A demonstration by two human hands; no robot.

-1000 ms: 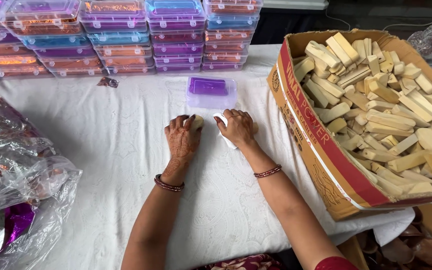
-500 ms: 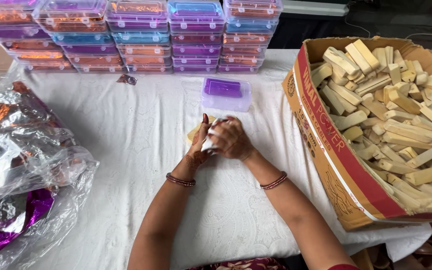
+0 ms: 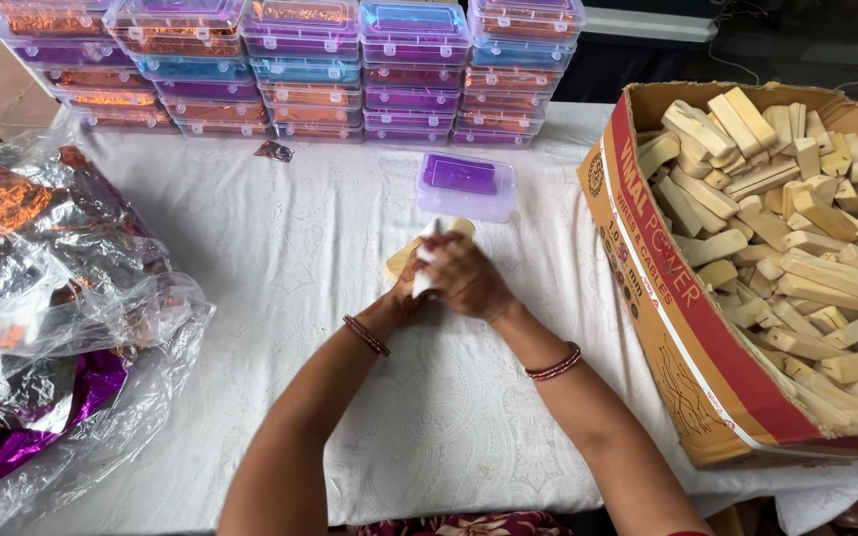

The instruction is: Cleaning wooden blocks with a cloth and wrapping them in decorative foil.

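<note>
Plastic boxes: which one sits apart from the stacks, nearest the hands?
The single clear lidded box with purple contents, alone on the white cloth just beyond the hands; all the others are stacked in rows along the table's far edge.

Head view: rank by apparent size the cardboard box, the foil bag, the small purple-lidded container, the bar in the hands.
1. cardboard box and plastic bag of foil: look alike in extent, both cropped by the frame, so unranked.
2. small purple-lidded container.
3. pale bar, mostly hidden by the left hand and right hand.
</note>
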